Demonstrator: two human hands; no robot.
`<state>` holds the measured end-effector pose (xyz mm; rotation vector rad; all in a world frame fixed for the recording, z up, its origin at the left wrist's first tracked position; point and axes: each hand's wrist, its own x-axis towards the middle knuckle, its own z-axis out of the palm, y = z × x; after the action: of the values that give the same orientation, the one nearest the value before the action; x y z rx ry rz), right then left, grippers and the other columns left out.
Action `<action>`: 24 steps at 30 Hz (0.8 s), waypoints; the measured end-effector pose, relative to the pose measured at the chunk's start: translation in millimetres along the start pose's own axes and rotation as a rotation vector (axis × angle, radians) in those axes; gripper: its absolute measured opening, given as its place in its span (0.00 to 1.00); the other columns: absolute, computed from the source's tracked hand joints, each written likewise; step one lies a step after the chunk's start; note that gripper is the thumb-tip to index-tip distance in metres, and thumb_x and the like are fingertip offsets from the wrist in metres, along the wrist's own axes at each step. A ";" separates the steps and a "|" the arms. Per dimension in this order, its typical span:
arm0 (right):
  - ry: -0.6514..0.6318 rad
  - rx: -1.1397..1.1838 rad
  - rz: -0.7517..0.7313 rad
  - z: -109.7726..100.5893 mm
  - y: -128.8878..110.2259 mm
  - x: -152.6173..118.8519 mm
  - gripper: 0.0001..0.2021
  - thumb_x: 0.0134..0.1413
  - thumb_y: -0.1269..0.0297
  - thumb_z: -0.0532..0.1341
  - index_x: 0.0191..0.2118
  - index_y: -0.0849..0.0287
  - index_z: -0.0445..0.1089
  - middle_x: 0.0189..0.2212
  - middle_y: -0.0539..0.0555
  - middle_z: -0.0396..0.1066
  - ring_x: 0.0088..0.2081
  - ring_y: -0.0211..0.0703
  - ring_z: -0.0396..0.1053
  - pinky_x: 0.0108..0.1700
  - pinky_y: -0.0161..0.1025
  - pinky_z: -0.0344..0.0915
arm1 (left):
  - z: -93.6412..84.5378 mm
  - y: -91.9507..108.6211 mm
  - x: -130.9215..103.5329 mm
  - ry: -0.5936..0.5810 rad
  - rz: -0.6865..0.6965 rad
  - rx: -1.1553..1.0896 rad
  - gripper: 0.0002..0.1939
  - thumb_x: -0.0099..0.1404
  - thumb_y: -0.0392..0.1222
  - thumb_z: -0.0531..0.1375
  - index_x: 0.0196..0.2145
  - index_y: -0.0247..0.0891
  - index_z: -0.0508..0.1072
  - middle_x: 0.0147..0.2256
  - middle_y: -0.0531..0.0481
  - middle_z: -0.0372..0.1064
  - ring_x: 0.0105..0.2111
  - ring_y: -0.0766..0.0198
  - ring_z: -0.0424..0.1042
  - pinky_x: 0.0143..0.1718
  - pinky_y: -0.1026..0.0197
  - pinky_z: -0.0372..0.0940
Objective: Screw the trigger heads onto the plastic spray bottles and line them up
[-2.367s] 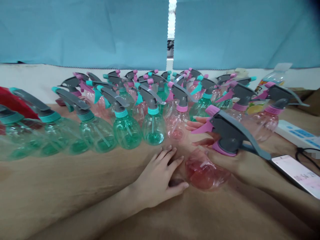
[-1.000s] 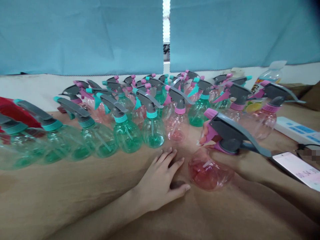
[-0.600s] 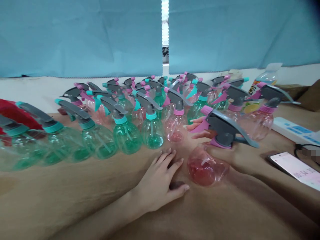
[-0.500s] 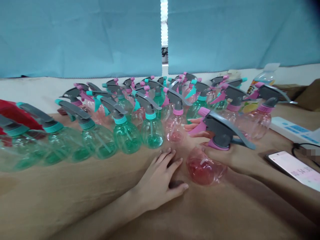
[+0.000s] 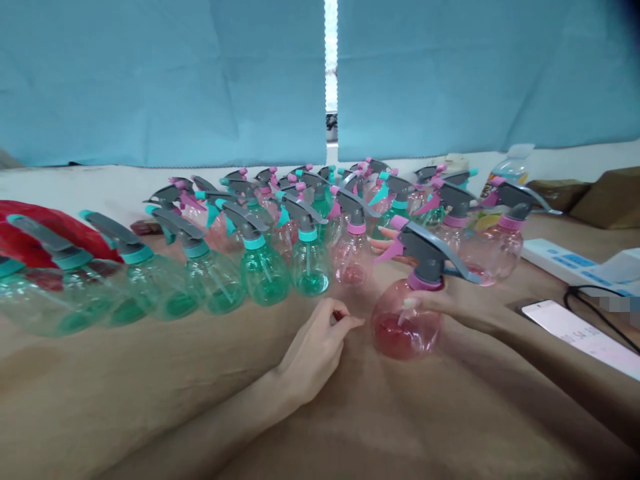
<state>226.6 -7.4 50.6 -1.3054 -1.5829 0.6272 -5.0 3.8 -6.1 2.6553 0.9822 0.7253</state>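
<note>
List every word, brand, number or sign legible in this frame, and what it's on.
"54 30", as best it reads, on the phone screen; the digits before it are blurred.
Clear plastic bottle: lettering on its label, too blurred and partly hidden to read.
White strip with blue panels: nothing readable.
Pink spray bottle in the right hand: no lettering visible.

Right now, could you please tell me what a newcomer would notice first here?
The pink spray bottle in the right hand, right of centre, stands out first. Behind it and the left hand stand many green and pink bottles. Blue cloth hangs across the background.
</note>
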 end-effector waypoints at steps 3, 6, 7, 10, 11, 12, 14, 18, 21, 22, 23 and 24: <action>-0.182 -0.088 0.028 -6.1 6.6 1.5 0.25 0.42 0.53 0.68 0.50 0.47 0.68 0.35 0.51 0.75 0.40 0.54 0.73 0.45 0.57 0.68 | 0.8 0.4 -0.8 0.020 -0.024 -0.022 0.21 0.60 0.23 0.46 0.45 0.40 0.67 0.43 0.47 0.59 0.41 0.59 0.65 0.43 0.54 0.66; -0.228 -0.091 -0.055 -12.6 8.1 0.8 0.36 0.44 0.52 0.67 0.60 0.42 0.56 0.51 0.53 0.69 0.52 0.56 0.67 0.54 0.58 0.62 | 4.5 -0.7 -1.7 0.046 -0.034 -0.043 0.20 0.61 0.23 0.46 0.44 0.40 0.67 0.44 0.47 0.57 0.42 0.60 0.65 0.45 0.54 0.65; -0.226 -0.070 -0.085 -14.3 6.9 -0.1 0.39 0.43 0.51 0.67 0.62 0.42 0.52 0.55 0.53 0.65 0.57 0.56 0.62 0.56 0.58 0.59 | 5.9 -1.0 -1.9 0.053 -0.034 -0.051 0.20 0.61 0.23 0.46 0.44 0.40 0.67 0.44 0.47 0.57 0.42 0.60 0.65 0.46 0.55 0.64; -0.183 -0.037 -0.111 -18.1 3.7 -5.1 0.46 0.42 0.49 0.68 0.65 0.42 0.43 0.62 0.54 0.55 0.63 0.56 0.50 0.61 0.58 0.52 | 8.2 -1.1 -2.3 0.076 -0.038 -0.076 0.19 0.62 0.23 0.47 0.43 0.40 0.67 0.44 0.47 0.57 0.43 0.60 0.65 0.46 0.56 0.64; -0.163 -0.044 -0.107 -18.9 4.3 -7.4 0.47 0.41 0.48 0.68 0.65 0.42 0.42 0.63 0.54 0.52 0.64 0.56 0.48 0.62 0.58 0.51 | 8.2 -0.6 -2.4 0.082 -0.040 -0.085 0.19 0.61 0.23 0.47 0.43 0.40 0.67 0.44 0.47 0.57 0.43 0.60 0.65 0.46 0.56 0.64; -0.149 -0.051 -0.104 -19.6 5.9 -9.7 0.47 0.41 0.48 0.68 0.65 0.41 0.41 0.64 0.53 0.49 0.65 0.57 0.47 0.62 0.58 0.49 | 7.9 0.2 -2.7 0.088 -0.043 -0.092 0.19 0.61 0.23 0.47 0.43 0.40 0.67 0.44 0.47 0.57 0.42 0.61 0.65 0.46 0.57 0.64; -0.129 -0.069 -0.109 -20.2 11.1 -14.9 0.48 0.40 0.48 0.68 0.64 0.41 0.42 0.65 0.54 0.47 0.65 0.58 0.46 0.62 0.59 0.50 | 6.9 2.4 -3.5 0.096 -0.048 -0.105 0.19 0.61 0.23 0.48 0.43 0.41 0.67 0.44 0.48 0.58 0.42 0.61 0.65 0.45 0.57 0.65; -0.111 -0.168 -0.067 -16.8 18.6 -25.3 0.46 0.40 0.52 0.69 0.62 0.43 0.44 0.61 0.57 0.54 0.59 0.59 0.58 0.58 0.61 0.56 | 6.7 8.7 -6.0 0.107 -0.058 -0.115 0.17 0.62 0.25 0.48 0.42 0.42 0.67 0.43 0.49 0.59 0.42 0.61 0.66 0.45 0.56 0.66; -0.101 -0.243 -0.067 -10.6 19.6 -29.3 0.44 0.40 0.53 0.70 0.60 0.47 0.46 0.55 0.58 0.62 0.54 0.58 0.64 0.54 0.61 0.62 | 8.2 12.4 -7.4 0.118 -0.057 -0.112 0.14 0.65 0.27 0.48 0.40 0.41 0.67 0.42 0.49 0.59 0.42 0.61 0.67 0.45 0.56 0.66; -0.097 -0.250 -0.085 -8.5 20.0 -29.4 0.43 0.39 0.52 0.70 0.59 0.48 0.47 0.53 0.57 0.63 0.53 0.57 0.65 0.53 0.60 0.64 | 8.6 12.9 -7.5 0.121 -0.052 -0.108 0.13 0.65 0.28 0.48 0.40 0.41 0.68 0.42 0.49 0.59 0.41 0.61 0.67 0.44 0.56 0.67; -0.093 -0.254 -0.100 -6.9 20.8 -28.9 0.42 0.38 0.51 0.70 0.57 0.49 0.49 0.52 0.57 0.64 0.52 0.56 0.66 0.52 0.58 0.65 | 8.8 13.0 -7.4 0.124 -0.045 -0.104 0.13 0.65 0.28 0.48 0.40 0.41 0.68 0.42 0.49 0.60 0.41 0.61 0.67 0.44 0.56 0.67; -0.089 -0.255 -0.112 -5.9 21.7 -28.0 0.40 0.38 0.50 0.70 0.56 0.50 0.50 0.51 0.57 0.65 0.50 0.55 0.67 0.51 0.57 0.66 | 9.0 12.6 -7.1 0.127 -0.033 -0.098 0.14 0.65 0.27 0.48 0.40 0.42 0.68 0.42 0.49 0.60 0.42 0.61 0.67 0.44 0.55 0.67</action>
<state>240.8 -28.2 25.1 -1.3775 -1.8419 0.4291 1.9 -10.6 -11.9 2.5298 0.9923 0.9194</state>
